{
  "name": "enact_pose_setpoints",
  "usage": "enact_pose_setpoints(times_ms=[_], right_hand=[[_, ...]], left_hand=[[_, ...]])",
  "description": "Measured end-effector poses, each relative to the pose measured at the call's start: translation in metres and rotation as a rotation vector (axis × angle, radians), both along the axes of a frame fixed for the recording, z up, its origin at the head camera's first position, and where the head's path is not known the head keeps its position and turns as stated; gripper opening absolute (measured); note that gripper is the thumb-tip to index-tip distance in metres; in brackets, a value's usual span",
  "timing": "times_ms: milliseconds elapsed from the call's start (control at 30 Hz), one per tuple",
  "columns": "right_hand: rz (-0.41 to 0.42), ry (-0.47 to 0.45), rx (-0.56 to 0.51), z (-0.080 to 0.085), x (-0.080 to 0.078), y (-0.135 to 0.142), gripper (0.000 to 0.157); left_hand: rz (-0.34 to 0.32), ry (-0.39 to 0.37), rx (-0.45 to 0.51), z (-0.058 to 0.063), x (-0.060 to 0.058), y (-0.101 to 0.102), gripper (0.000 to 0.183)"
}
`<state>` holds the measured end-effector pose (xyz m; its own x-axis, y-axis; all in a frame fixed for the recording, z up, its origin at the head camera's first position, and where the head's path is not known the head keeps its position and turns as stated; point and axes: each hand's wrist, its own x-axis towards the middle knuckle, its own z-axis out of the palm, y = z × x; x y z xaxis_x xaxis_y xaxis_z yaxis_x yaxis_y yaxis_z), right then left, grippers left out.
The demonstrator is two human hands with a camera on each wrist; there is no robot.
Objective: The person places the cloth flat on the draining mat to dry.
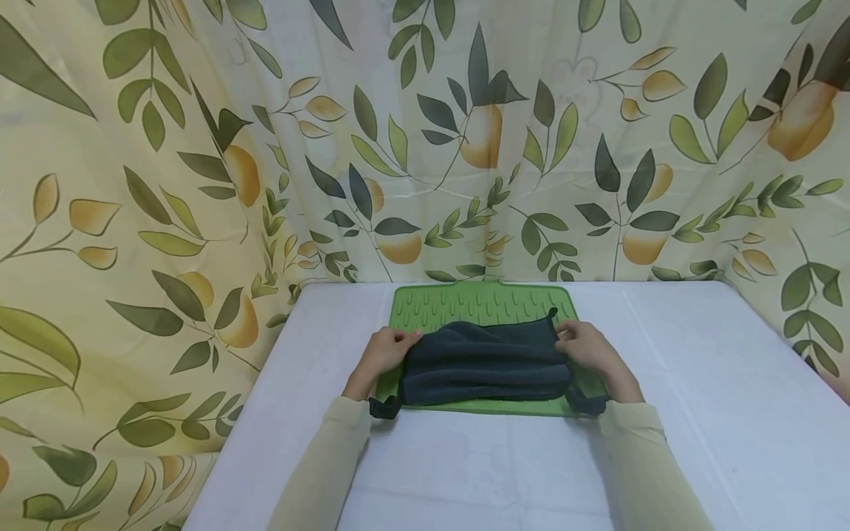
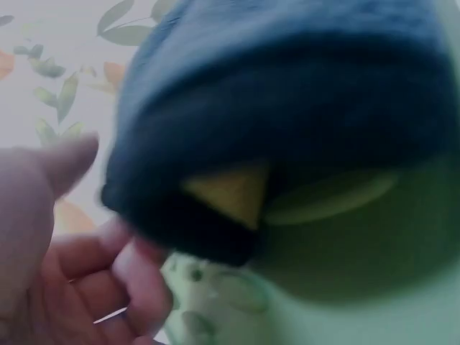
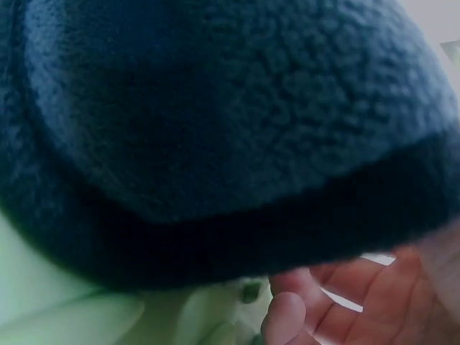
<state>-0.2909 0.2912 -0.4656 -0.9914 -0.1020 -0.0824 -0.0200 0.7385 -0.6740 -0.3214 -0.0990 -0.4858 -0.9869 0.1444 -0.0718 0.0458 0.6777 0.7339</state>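
A dark navy fleece cloth with a textured surface lies in wide folds across a green ridged mat. Black straps stick out at its corners. At the cloth's upper left corner, my left hand holds the edge with curled fingers. The left wrist view is blurred; its thumb shows beside the cloth, with fingertips at the lower edge. Opposite, my right hand pinches the upper right edge near an upright strap. In the right wrist view, the cloth covers part of that hand's fingers.
The mat lies on a table with a white cover. A leaf-and-fruit patterned curtain hangs behind the table and along its left side. Loose strap ends lie at the lower left corner, and another strap at the lower right.
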Motion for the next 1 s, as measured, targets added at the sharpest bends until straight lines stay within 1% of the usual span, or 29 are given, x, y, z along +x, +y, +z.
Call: enact_pose_setpoints(times_ms=[100,167,267,433,633,733,800,900,1000], right_hand=[[0.014,-0.004,-0.016,0.001,-0.001,-0.002,0.043],[0.019,0.0,-0.02,0.001,-0.001,-0.004,0.04],[0.013,0.004,-0.027,0.0,-0.001,-0.004,0.036],[-0.02,0.024,-0.026,-0.003,-0.002,-0.005,0.029],[-0.054,0.044,-0.026,-0.008,-0.005,-0.004,0.037],[-0.058,0.049,-0.022,-0.009,-0.005,-0.004,0.036],[-0.063,0.048,-0.017,-0.008,-0.005,-0.004,0.035],[-0.063,0.046,-0.011,-0.008,-0.005,-0.002,0.033],[-0.064,0.044,-0.008,-0.008,-0.005,0.0,0.033]], left_hand=[[0.022,0.054,0.014,-0.002,0.001,0.003,0.039],[0.022,0.056,0.023,0.0,0.003,0.004,0.035],[-0.007,0.051,0.022,0.002,0.005,0.005,0.031],[-0.054,0.034,0.014,0.005,0.005,0.004,0.023],[-0.037,0.025,0.031,0.004,0.003,0.004,0.025],[-0.027,0.003,0.05,0.004,0.004,0.005,0.025],[-0.035,-0.025,0.041,0.005,0.006,0.006,0.024],[-0.081,-0.079,-0.018,0.008,0.008,0.006,0.03],[-0.142,-0.12,-0.073,0.012,0.01,0.006,0.038]])
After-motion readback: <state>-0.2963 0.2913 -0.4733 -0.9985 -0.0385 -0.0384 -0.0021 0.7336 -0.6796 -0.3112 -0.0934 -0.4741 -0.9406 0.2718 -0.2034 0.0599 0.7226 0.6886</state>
